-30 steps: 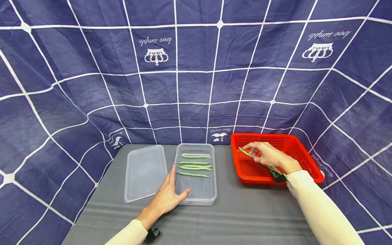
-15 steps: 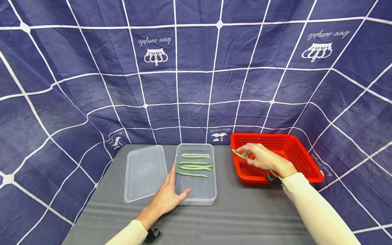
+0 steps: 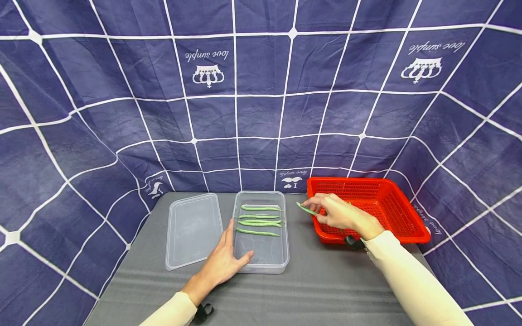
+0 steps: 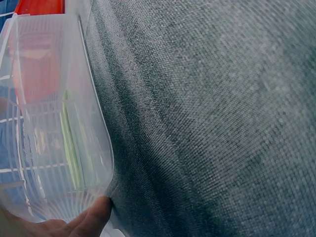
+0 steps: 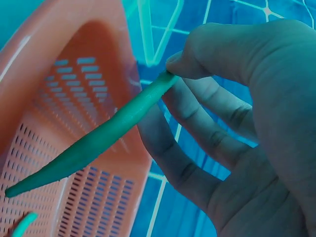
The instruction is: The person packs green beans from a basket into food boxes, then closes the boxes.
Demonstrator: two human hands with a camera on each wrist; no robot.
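Note:
My right hand [image 3: 336, 212] pinches a green bean [image 5: 98, 136] between thumb and fingers, over the left rim of the red plastic basket [image 3: 367, 180]. One end of that bean juts left past the fingertips in the head view. A clear plastic food container [image 3: 263, 253] sits left of the basket, with several green beans [image 3: 259, 222] laid crosswise in its far half. My left hand [image 3: 222, 262] rests against the container's left side, fingers straight and thumb apart at the near corner. In the left wrist view, its fingers [image 4: 96, 215] touch the container's wall.
A clear lid [image 3: 193, 231] lies flat on the grey cloth-covered table [image 3: 310, 290], left of the container. Another bean [image 5: 23, 224] shows inside the basket in the right wrist view. A blue white-lined cloth [image 3: 261, 113] hangs behind and at both sides.
My right hand has moved left from inside the basket to its left rim, carrying the bean. The left hand, container and lid have stayed put.

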